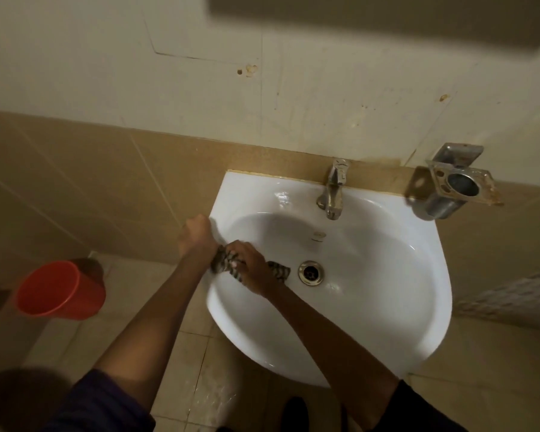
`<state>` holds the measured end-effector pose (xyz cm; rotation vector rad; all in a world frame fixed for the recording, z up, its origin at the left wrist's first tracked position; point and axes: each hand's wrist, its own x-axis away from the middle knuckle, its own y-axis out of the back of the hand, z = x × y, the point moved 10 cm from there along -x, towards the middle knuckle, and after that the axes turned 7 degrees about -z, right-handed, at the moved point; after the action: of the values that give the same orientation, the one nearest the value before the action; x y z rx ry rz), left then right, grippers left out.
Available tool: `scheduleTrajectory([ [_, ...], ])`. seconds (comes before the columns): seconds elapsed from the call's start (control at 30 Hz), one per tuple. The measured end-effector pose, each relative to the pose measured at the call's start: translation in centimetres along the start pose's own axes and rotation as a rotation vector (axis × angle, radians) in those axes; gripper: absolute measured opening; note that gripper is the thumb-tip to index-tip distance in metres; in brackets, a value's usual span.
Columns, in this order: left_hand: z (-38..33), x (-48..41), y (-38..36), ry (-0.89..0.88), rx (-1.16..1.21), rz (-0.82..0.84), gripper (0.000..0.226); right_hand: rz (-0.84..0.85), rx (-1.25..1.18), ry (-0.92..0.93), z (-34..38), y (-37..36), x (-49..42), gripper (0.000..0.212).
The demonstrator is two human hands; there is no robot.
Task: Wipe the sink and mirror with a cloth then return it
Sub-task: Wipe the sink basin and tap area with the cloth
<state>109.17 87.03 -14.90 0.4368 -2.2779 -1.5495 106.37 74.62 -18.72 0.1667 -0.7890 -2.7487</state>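
I am standing over the white sink (371, 307), the biggest thing under my fingers, its bowl spreading away to the right of them and its rim curving back toward me. Above it, up the wall from my fingers, a dark blurred edge is showing that may be the mirror, but I cannot tell for sure. Down on the floor, well off to the left of my fingers, a red bucket (60, 289) is sitting. Beyond my fingers, at the back of the sink, the tap (333, 194) is pointing into the bowl, and further right a metal holder (455, 182) is hanging on the wall. The drain (310, 272) is lying just right of my fingers.

My left hand (197, 238) is curling closed at the sink's left rim, and its fingers seem to be pinching one end of the cloth (278, 271). My right hand (250, 266) is closing tight around the striped cloth's middle, the loose end poking out toward the drain.

I judge I am wringing or bunching the cloth inside the bowl, so the sink step is in hand and the mirror is not yet done. The next move calls for spreading the cloth flat and sweeping it round the bowl and rim.
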Motion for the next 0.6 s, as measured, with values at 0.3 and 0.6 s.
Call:
scheduleTrajectory([
  [0.3, 0.0, 0.3, 0.2, -0.002, 0.006, 0.018, 0.033, 0.363, 0.169, 0.101, -4.2, 1.1, 9.2, 0.035],
  [0.6, 0.4, 0.0, -0.2, 0.019, 0.011, 0.047, 0.041, 0.008, 0.622, -0.283, -12.9, 5.7, 0.4, 0.05],
])
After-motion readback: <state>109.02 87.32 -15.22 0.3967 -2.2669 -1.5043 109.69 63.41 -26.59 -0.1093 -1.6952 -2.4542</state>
